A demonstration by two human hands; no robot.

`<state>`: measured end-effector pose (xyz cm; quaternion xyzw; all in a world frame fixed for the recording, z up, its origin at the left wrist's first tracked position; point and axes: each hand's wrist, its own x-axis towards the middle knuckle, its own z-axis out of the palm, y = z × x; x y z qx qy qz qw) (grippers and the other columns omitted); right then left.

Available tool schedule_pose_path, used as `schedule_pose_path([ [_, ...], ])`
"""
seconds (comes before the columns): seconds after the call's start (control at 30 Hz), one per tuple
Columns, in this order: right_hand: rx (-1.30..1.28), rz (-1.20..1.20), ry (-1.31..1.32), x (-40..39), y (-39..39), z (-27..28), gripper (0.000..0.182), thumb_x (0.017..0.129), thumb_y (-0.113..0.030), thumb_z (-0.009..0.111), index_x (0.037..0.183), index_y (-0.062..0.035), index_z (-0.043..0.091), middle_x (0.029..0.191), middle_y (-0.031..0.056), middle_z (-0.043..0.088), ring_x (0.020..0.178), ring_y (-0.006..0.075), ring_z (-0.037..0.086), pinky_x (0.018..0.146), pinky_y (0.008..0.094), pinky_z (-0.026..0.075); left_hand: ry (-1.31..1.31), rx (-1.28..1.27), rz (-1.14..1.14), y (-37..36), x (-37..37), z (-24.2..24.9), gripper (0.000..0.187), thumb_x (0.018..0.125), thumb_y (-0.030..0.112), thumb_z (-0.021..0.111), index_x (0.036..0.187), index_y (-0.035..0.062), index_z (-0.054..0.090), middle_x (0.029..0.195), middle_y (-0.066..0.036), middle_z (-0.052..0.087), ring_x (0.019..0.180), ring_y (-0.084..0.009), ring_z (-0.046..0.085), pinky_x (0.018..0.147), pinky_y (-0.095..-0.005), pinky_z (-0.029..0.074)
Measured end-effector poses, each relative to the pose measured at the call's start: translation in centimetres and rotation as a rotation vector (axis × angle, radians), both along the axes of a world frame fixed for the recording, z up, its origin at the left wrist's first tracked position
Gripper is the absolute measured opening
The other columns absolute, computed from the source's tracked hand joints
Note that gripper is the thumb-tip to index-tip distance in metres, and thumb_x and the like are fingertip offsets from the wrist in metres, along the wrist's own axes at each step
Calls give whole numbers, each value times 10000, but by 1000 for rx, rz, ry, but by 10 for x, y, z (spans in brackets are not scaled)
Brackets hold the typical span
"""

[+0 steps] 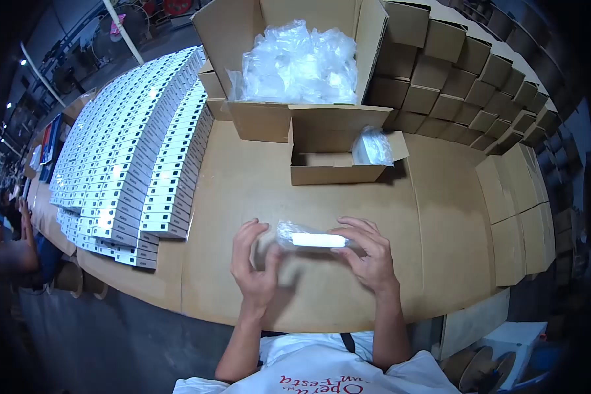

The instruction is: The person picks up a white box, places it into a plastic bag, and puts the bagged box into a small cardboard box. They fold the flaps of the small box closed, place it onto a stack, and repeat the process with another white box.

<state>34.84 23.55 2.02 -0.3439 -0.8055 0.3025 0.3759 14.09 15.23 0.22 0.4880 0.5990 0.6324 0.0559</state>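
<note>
A broad worktop covered in brown cardboard sheets (256,197) fills the view. On its left, long rows of flat white printed cartons (134,144) lie stacked edge to edge; their far ends run out of focus. On the right, small plain brown cardboard boxes (466,79) stand packed in tight tiers, the outermost cut off by the dark rim of the lens. At the back stands a large open brown cardboard case (269,115), filled with crinkled clear plastic bags (299,62) whose contents cannot be made out. Just in front of it sits a smaller open brown cardboard box (328,164), with one more bagged piece (372,147) resting at its right end.

Near the front edge, both hands meet over the slim white oblong item in a clear glossy plastic sleeve (315,239). The right hand (371,253) pinches the sleeve's right end between thumb and fingers, closed on it. The left hand (256,259) has fingers curled at the sleeve's left end, touching the loose film; whether it truly clamps it I cannot tell. The item lies between the two hands, level, just above the worktop.

At far left another person's arm (10,249) shows, blurred.
</note>
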Motion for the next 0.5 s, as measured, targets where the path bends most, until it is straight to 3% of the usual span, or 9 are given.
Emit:
schedule_pose_path([
  [0.1,72,48,-39,0,1,3,331,765,-61,829,1085,-61,742,1087,72,759,1226,304,632,1057,448,449,501,-121,-269,-2,1,27,447,796,117,842,1222,78,711,1124,-58,746,1226,-313,627,1223,-556,253],
  [0.13,86,73,-38,-2,1,7,337,760,-57,830,1085,-62,742,1093,72,757,1240,312,623,1057,453,449,562,-150,-279,2,3,25,498,742,141,880,1213,107,723,1124,-19,757,1218,-283,638,1236,-564,212],
  [0.37,92,116,-23,6,4,12,364,709,-62,849,1060,-87,758,1250,38,691,1310,337,545,1058,464,457,221,-191,-448,8,-6,5,435,762,142,863,1176,111,733,1041,-3,760,1124,-240,676,1219,-592,246],
  [0.43,75,90,-50,6,3,17,364,701,-78,860,1052,-93,763,1287,26,670,1286,320,543,1046,460,464,220,-199,-460,10,-10,5,466,747,122,878,1173,71,695,1004,-49,780,1148,-256,687,1231,-600,214],
  [0.5,74,135,-102,3,2,26,312,743,-57,833,1044,-71,753,1193,58,696,1089,293,643,934,424,533,207,-207,-464,13,-13,10,488,757,118,872,1197,66,669,1010,-55,778,1158,-256,690,1236,-605,197],
])
